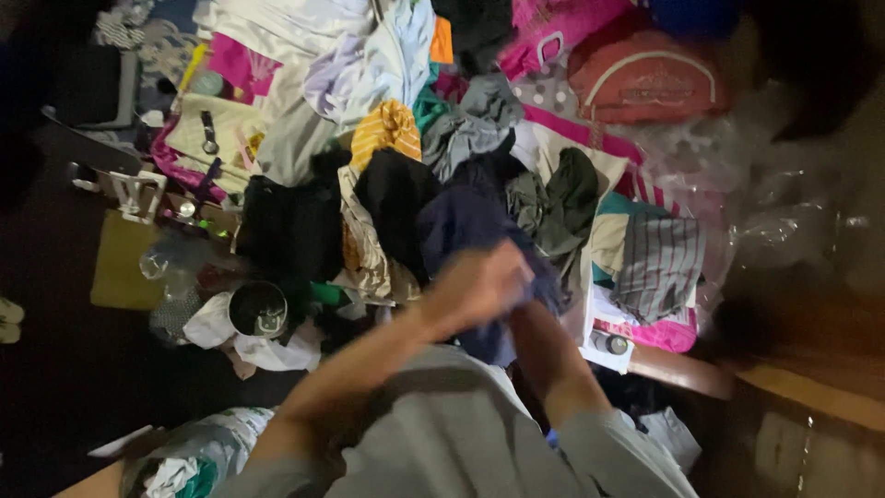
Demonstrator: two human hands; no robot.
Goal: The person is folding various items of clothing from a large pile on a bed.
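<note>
The left hand [481, 281] is clutching a dark navy garment [466, 226], blurred; the right hand is hiding behind it, grip unclear. The cloth is hanging crumpled over the clothes pile [387, 129], with dark floor [55, 369] lying leftward.

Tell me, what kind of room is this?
Probably a bedroom or laundry corner at home. A big heap of mixed clothes covers the surface, a pink bag lies at the far side, and both hands are bunched in a dark blue garment.
</note>
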